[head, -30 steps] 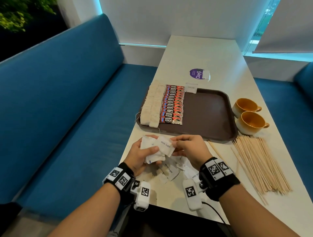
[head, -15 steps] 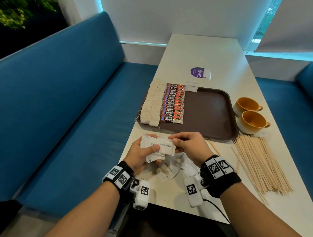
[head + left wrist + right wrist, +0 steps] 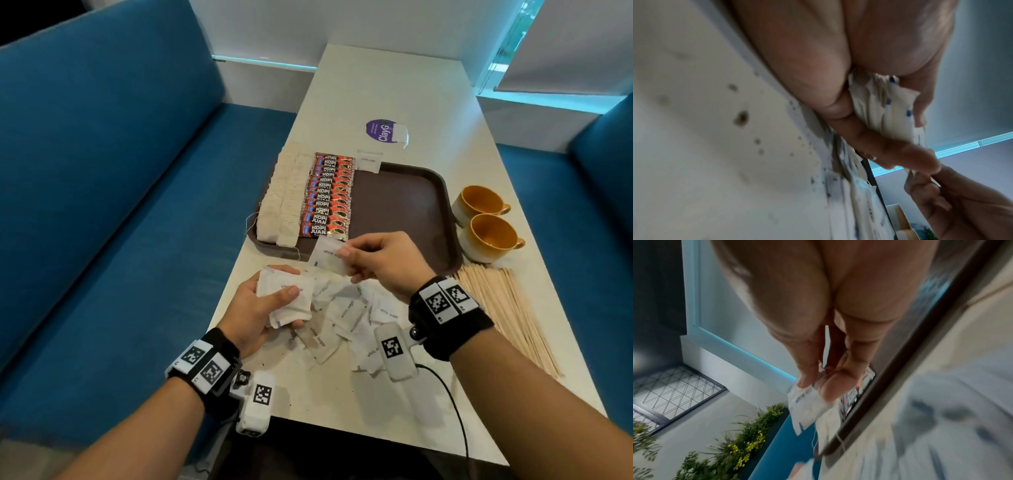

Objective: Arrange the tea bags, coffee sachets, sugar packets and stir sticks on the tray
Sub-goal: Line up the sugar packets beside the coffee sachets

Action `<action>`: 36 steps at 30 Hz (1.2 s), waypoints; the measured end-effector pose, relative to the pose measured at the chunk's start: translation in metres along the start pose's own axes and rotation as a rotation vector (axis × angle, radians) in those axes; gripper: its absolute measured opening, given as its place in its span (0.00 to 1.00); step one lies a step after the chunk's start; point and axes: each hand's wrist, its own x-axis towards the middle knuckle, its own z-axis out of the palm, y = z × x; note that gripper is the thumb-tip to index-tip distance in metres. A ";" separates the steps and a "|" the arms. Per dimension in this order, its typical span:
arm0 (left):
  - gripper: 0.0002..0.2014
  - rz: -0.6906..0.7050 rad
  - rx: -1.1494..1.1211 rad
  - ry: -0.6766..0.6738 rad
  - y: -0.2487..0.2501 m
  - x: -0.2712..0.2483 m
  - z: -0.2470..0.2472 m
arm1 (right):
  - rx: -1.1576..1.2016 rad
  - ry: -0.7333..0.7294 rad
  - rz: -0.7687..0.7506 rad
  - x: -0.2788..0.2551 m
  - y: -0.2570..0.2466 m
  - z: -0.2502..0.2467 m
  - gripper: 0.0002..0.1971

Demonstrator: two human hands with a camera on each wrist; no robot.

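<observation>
My left hand (image 3: 274,301) grips a stack of white sugar packets (image 3: 287,298) above the near table; the stack (image 3: 885,105) shows between thumb and fingers in the left wrist view. My right hand (image 3: 363,260) pinches one sugar packet (image 3: 327,255) just over the near rim of the brown tray (image 3: 404,202); that packet (image 3: 807,407) hangs from thumb and forefinger in the right wrist view. On the tray's left stand rows of tea bags (image 3: 284,195) and red coffee sachets (image 3: 329,195). One sugar packet (image 3: 369,161) lies at the tray's far edge. Loose sugar packets (image 3: 346,318) litter the table between my hands. Wooden stir sticks (image 3: 507,308) lie right of them.
Two yellow cups (image 3: 486,219) stand right of the tray. A purple sticker with a tea bag (image 3: 387,132) lies beyond the tray. Blue benches (image 3: 102,205) flank the white table (image 3: 387,78). A black cable (image 3: 448,394) runs near my right wrist.
My right hand has pulled one sugar packet off the stack and moved it forward to the tray's near rim. My left hand has kept hold of the stack, lower and nearer.
</observation>
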 end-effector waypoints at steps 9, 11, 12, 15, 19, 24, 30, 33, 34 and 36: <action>0.19 -0.024 0.051 -0.018 0.002 -0.002 -0.002 | -0.177 0.215 -0.037 0.115 -0.033 -0.083 0.05; 0.22 -0.039 0.096 -0.027 0.001 -0.001 -0.004 | -0.275 0.288 -0.049 0.144 -0.037 -0.099 0.05; 0.25 -0.045 0.099 -0.022 0.000 0.000 -0.005 | -0.339 0.315 -0.063 0.157 -0.038 -0.104 0.06; 0.29 -0.052 0.067 -0.014 -0.004 0.003 -0.009 | -0.455 0.285 -0.073 0.187 -0.044 -0.114 0.09; 0.24 -0.068 0.048 -0.023 -0.006 0.005 -0.013 | -0.491 0.196 0.007 0.220 -0.040 -0.114 0.14; 0.26 -0.070 0.033 -0.064 -0.007 0.005 -0.015 | -0.462 0.252 0.051 0.244 -0.037 -0.107 0.12; 0.27 -0.108 0.041 -0.060 -0.006 0.006 -0.015 | -0.439 0.385 0.073 0.260 -0.034 -0.108 0.18; 0.26 -0.104 0.046 -0.060 -0.005 0.006 -0.016 | -0.443 0.394 0.081 0.265 -0.035 -0.108 0.19; 0.26 -0.097 0.051 -0.059 -0.006 0.006 -0.016 | -0.444 0.390 0.085 0.266 -0.036 -0.107 0.19; 0.26 -0.084 0.063 -0.063 -0.006 0.006 -0.016 | -0.453 0.391 0.087 0.267 -0.036 -0.106 0.19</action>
